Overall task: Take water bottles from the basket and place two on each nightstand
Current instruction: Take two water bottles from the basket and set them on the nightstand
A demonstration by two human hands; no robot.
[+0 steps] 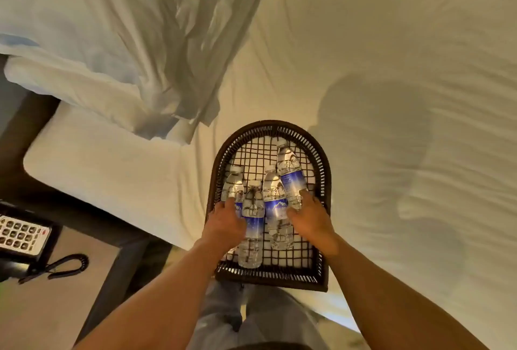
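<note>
Basket (321,154), one, dark wicker, on the bed (391,42) edge. Water bottles, four, lying flat inside, long axes running roughly six to twelve o'clock, caps toward twelve. Left hand (223,224) rests on the leftmost bottle (233,186), fingers draped, not visibly closed. Right hand (310,218) touches the rightmost bottle (289,173), fingers spread, no firm hold evident. Nightstand (56,293), one in view, at eight o'clock, nearer the left hand; telephone (21,233), one.
</note>
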